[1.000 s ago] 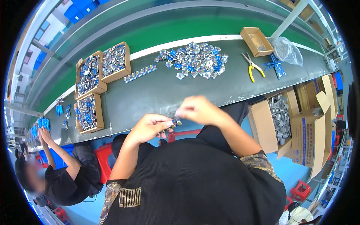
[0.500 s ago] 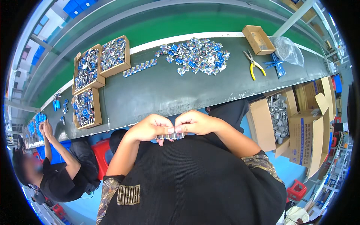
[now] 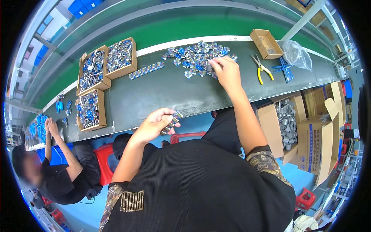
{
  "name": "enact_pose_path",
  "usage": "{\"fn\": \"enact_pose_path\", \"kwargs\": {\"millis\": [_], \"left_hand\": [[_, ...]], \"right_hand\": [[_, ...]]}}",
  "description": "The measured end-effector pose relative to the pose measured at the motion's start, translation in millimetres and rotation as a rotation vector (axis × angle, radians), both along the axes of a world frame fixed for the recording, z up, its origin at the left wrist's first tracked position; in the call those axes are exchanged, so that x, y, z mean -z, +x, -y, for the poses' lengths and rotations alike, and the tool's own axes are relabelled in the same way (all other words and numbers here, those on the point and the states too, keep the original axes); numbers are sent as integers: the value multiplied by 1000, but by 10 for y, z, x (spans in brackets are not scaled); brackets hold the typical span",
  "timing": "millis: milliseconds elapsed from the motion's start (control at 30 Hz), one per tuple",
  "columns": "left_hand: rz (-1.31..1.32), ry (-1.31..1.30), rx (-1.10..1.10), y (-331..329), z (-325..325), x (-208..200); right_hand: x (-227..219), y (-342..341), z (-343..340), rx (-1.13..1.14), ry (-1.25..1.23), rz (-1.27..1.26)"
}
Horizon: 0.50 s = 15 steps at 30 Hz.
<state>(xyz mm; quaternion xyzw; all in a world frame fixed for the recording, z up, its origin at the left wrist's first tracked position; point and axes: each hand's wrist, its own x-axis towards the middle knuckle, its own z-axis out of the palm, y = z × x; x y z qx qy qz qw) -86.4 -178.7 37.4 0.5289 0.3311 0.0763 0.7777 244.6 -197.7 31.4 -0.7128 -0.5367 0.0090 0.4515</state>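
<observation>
My left hand point(image 3: 155, 124) is closed round a short row of small metal-and-blue parts point(image 3: 171, 123), held above my lap just off the table's near edge. Out over the table, my right hand point(image 3: 228, 71) reaches to the right side of a loose pile of small metal-and-blue parts point(image 3: 193, 54). Its thumb and fingers are drawn together at the pile; whatever lies between the tips is too small to name. Left of the pile, a straight row of the same parts point(image 3: 147, 70) rests on the dark table point(image 3: 150, 94).
Three cardboard trays of parts point(image 3: 101, 112) stand at the left. Yellow-handled pliers point(image 3: 261, 70), blue sticks point(image 3: 286, 71), a shallow cardboard box point(image 3: 266, 44) and a plastic bag point(image 3: 297, 54) lie at right. Below is a carton of grey metal pieces point(image 3: 286, 123). A co-worker point(image 3: 63, 166) sits left.
My hands have parted. The right one has gone forward and right to the pile, while the left keeps the short row of parts, now tilted, over my lap.
</observation>
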Motion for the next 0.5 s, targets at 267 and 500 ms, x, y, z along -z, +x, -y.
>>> {"fn": "enact_pose_path", "kwargs": {"millis": [267,500], "left_hand": [[-140,55,66,-11,18,-127],[-125,87,216,-29,28,-104]], "right_hand": [[-107,-960,622,-786,-433,-506],[-41,-1029,716,-979,-667,-562]]}}
